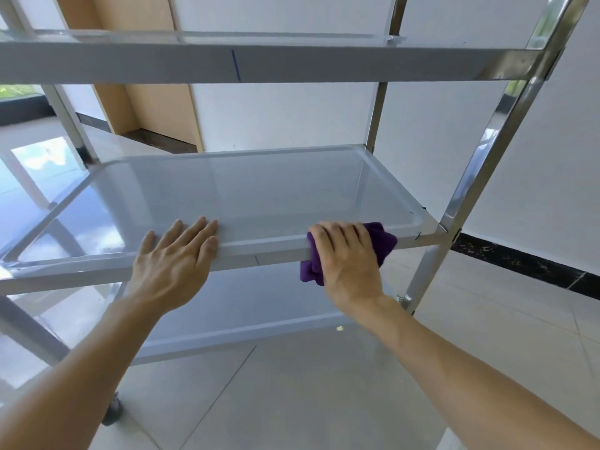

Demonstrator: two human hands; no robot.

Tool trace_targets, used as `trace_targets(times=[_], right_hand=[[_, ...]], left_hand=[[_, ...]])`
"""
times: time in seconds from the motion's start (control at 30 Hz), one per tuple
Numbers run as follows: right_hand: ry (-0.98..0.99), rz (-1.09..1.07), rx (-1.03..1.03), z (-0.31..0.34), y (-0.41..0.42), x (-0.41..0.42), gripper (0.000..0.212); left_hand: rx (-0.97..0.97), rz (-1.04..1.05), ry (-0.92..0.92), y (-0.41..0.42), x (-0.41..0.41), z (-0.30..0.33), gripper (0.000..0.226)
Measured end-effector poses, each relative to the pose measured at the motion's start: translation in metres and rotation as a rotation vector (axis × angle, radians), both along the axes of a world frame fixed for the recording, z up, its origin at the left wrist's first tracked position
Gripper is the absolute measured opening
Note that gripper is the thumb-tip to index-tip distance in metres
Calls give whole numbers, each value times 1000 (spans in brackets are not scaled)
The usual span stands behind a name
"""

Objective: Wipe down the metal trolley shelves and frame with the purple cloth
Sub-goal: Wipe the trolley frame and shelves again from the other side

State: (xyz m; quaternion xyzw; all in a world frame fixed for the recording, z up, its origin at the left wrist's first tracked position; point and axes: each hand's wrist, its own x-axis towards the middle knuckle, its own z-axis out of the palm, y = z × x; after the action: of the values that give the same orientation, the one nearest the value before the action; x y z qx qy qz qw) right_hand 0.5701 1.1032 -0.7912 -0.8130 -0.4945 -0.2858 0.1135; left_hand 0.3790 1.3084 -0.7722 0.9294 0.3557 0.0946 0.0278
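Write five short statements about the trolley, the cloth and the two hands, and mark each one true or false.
1. The right hand holds the purple cloth on the middle shelf's front rim. True.
2. The left hand grips the cloth. False: it rests flat on the rim, fingers straight.
3. The middle shelf carries boxes. False: nothing lies on it.
4. The trolley has a shelf above, the top shelf. True.
5. The cloth is green. False: purple.

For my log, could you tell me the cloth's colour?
Purple; the cloth shows under the right hand, head view.
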Motion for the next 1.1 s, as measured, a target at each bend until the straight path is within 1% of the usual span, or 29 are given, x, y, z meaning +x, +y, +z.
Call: trace_targets(times=[0.13, 0.23, 0.33, 0.43, 0.53, 0.57, 0.67, 0.77, 0.83, 0.97, 1.1], right_hand=[[-42, 108, -49, 4, 44, -40, 56], [-74, 156, -58, 6, 37, -22, 54], [-96, 174, 2, 5, 12, 15, 49], [-109, 115, 39, 0, -30, 68, 51], [-28, -48, 25, 1, -69, 113, 61], [-18, -83, 25, 1, -76, 121, 61], [-60, -88, 46, 0, -85, 132, 51], [-109, -64, 50, -1, -97, 139, 45], [-106, -69, 58, -3, -106, 141, 45], [-49, -88, 35, -2, -125, 141, 56], [-14, -101, 16, 0, -147, 147, 69]], left_hand=[[17, -1, -10, -4, 4, 1, 59], [36, -11, -32, -8, 2, -1, 62], [61, -25, -74, -17, 4, -2, 67], [72, -28, -100, -28, 8, -2, 66], [80, -26, -94, -39, 17, -3, 62], [81, -22, -92, -42, 22, -3, 60], [77, -19, -96, -53, 33, -4, 55], [90, -31, -91, -61, 39, -6, 59], [86, -49, -97, -66, 43, -6, 61], [38, -76, -86, -78, 54, -5, 58], [-2, -243, -102, -83, 52, 0, 60]])
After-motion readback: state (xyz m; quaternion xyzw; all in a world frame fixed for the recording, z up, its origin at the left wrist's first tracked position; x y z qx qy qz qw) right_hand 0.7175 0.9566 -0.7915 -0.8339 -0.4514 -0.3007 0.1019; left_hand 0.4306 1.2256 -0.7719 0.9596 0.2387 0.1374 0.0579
